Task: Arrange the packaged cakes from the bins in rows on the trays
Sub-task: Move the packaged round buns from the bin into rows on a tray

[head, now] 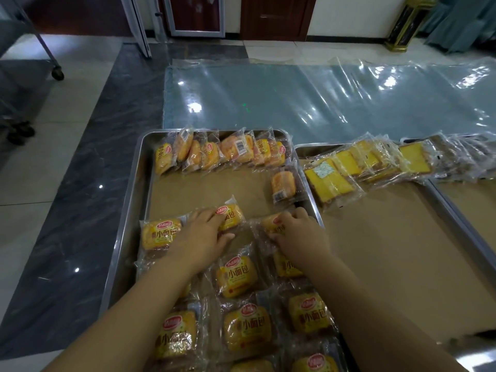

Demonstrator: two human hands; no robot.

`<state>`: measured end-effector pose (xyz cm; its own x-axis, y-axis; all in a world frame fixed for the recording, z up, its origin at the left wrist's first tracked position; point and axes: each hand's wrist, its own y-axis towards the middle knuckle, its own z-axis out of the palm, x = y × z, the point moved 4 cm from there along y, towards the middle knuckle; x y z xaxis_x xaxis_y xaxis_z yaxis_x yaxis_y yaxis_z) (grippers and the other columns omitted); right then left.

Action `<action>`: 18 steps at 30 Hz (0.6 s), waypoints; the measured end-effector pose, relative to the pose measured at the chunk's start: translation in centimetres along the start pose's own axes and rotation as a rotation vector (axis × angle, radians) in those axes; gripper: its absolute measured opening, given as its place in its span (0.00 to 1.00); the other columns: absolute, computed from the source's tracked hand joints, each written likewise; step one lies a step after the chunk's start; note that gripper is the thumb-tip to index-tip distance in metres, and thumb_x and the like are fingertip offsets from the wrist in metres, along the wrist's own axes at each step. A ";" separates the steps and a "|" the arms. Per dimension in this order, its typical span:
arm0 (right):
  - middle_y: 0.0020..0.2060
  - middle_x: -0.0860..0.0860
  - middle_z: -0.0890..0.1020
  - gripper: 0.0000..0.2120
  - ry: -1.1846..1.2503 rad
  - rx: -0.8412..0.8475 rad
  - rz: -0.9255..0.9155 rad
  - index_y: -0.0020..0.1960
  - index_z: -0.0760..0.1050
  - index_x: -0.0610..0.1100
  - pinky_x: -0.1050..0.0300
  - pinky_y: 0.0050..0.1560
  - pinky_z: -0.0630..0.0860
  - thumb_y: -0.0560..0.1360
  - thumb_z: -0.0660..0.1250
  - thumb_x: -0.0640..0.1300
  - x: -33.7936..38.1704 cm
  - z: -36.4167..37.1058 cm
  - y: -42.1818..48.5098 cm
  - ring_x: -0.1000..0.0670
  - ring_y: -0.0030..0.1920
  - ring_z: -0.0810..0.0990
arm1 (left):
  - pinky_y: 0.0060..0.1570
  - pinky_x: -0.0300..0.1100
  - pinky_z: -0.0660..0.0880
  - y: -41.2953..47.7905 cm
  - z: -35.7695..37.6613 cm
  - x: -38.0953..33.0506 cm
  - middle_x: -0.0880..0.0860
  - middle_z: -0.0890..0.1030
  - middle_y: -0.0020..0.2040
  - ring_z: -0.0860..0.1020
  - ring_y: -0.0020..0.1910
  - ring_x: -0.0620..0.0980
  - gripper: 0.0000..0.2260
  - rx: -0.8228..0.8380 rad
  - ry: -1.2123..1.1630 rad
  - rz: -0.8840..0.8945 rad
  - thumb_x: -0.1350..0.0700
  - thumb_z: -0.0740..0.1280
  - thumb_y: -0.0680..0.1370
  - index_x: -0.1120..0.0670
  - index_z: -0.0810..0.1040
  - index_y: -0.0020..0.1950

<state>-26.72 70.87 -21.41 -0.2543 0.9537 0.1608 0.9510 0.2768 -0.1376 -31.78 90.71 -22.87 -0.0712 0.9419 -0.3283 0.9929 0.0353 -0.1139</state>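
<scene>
A steel tray [139, 183] lined with brown paper holds several packaged yellow cakes. At its near end they lie flat in rows, and at its far edge they lean in a line [214, 151]. My left hand [204, 234] lies over one cake [232, 216] in the middle row, fingers on it and thumb at its near edge. My right hand [298, 232] covers another cake [271, 221] at the tray's right side, fingers curled round its far edge. One cake [283, 185] lies alone near the right rim.
A second tray [308, 150] to the right holds flat yellow sliced cakes [349, 167] leaning along its far edge. A third tray [456, 210] shows at far right. A clear plastic sheet [322, 98] covers the floor beyond. A wheeled trolley [57, 73] stands at far left.
</scene>
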 end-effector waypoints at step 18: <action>0.64 0.47 0.67 0.22 0.098 -0.003 -0.097 0.66 0.68 0.52 0.50 0.56 0.72 0.75 0.64 0.57 -1.3 1.0 -0.9 0.45 0.62 0.68 | 0.68 0.50 0.59 -2.4 1.1 -2.2 0.48 0.57 0.75 0.52 0.73 0.52 0.27 0.107 0.035 0.126 0.37 0.58 0.75 0.44 0.63 0.72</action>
<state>-27.46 69.52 -22.50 -0.3265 0.9064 0.2679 0.9235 0.3663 -0.1139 -34.15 88.20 -22.92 0.0587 0.9476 -0.3141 0.9777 -0.1181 -0.1738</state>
